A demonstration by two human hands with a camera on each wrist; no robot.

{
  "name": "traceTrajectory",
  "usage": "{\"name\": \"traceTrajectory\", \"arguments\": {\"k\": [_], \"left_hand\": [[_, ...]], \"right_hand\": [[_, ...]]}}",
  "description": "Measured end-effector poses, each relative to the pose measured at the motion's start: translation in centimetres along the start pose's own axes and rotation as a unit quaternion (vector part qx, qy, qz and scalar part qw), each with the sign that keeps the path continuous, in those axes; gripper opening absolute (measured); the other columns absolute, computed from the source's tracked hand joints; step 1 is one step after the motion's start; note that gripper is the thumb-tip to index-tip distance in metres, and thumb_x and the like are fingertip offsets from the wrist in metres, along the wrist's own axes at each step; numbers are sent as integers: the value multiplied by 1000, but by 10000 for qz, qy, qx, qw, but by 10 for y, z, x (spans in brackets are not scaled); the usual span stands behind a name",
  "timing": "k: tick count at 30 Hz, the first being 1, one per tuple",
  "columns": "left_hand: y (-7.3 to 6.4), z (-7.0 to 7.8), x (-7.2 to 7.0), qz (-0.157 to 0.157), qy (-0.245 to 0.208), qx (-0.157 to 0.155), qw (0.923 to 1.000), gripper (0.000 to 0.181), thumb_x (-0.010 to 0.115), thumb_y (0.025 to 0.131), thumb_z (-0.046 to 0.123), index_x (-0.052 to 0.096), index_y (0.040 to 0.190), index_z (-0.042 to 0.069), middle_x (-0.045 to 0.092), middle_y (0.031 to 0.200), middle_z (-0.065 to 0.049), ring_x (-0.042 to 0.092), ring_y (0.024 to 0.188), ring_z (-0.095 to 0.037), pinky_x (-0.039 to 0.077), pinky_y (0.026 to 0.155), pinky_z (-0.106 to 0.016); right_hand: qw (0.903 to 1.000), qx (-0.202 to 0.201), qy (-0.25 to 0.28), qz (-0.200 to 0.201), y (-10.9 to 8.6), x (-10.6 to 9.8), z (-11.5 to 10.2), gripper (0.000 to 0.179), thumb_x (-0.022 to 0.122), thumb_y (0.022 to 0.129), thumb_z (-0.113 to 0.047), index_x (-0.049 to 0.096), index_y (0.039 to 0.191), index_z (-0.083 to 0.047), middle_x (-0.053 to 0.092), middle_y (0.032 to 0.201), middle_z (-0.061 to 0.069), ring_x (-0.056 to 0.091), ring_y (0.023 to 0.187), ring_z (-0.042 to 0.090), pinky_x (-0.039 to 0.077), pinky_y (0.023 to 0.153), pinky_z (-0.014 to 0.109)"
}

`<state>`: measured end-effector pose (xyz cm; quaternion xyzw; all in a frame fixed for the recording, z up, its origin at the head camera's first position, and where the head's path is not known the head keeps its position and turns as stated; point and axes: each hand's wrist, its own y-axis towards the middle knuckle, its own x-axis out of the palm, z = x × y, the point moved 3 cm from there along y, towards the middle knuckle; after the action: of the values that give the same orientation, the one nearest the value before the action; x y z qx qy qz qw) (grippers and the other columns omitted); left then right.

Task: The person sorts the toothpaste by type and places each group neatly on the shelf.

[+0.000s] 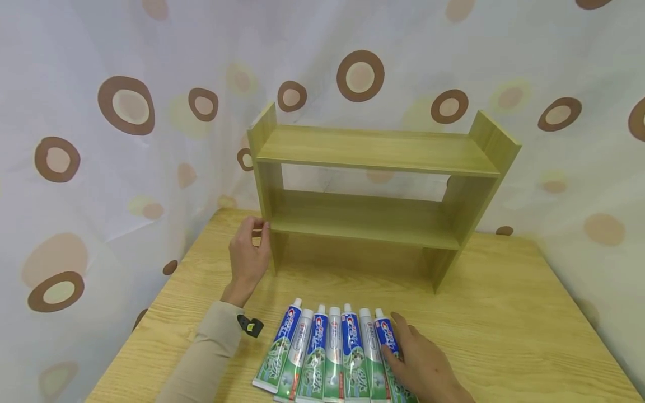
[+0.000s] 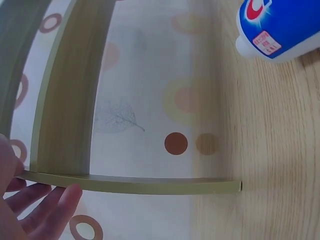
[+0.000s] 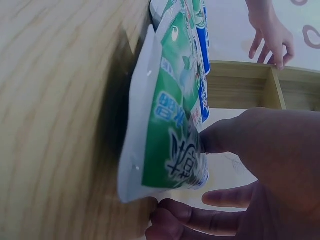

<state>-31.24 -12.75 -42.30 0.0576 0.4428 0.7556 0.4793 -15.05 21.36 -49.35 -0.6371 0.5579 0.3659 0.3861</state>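
Note:
A row of several toothpaste tubes [image 1: 355,347] lies side by side on the table, caps toward the shelf, in blue-and-green and silver-and-green. My right hand [image 1: 428,364] is at the rightmost toothpaste tube [image 1: 386,331], thumb on top and fingers along its right side. Close up in the right wrist view, the thumb presses that tube's green face [image 3: 172,120] while the fingers reach round its far side. Against the left side panel of a wooden two-tier shelf [image 1: 365,224], my left hand [image 1: 249,252] rests its fingertips. The left wrist view shows those fingers [image 2: 47,207] along the panel's outer face.
The shelf stands at the back of the wooden table [image 1: 504,313], before a wall covering [image 1: 166,50] with brown circle patterns. A dark strap with a small yellow-green piece [image 1: 250,326] sits by the left sleeve cuff. The blue end of a tube [image 2: 280,30] shows near the shelf.

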Motion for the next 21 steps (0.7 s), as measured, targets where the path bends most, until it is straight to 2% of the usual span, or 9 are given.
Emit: {"name": "traceTrajectory", "arguments": {"k": [5, 11, 21], "left_hand": [[-1, -1, 0, -14, 225, -6, 9997, 15, 65, 109, 14, 69, 107, 0, 81, 102, -22, 81, 85, -41, 66, 63, -50], [-1, -4, 1, -32, 341, -60, 9994, 17, 64, 110, 16, 68, 111, 0, 82, 100, -24, 82, 82, -41, 67, 63, -50], [-3, -6, 3, -83, 245, -50, 9997, 16, 64, 110, 15, 67, 112, 0, 81, 95, -24, 82, 80, -39, 67, 64, -50]], "right_hand": [[9999, -76, -4, 104, -1, 1, -1, 74, 76, 102, -36, 45, 162, -6, 71, 138, 25, 76, 117, 42, 65, 83, 56], [9999, -95, -33, 140, -1, 1, -2, 73, 77, 102, -35, 45, 162, -6, 71, 140, 25, 75, 121, 42, 64, 88, 58], [10000, -65, 10, 63, 1, 3, -3, 72, 78, 101, -32, 46, 161, -10, 72, 139, 21, 76, 119, 37, 64, 90, 56]]}}
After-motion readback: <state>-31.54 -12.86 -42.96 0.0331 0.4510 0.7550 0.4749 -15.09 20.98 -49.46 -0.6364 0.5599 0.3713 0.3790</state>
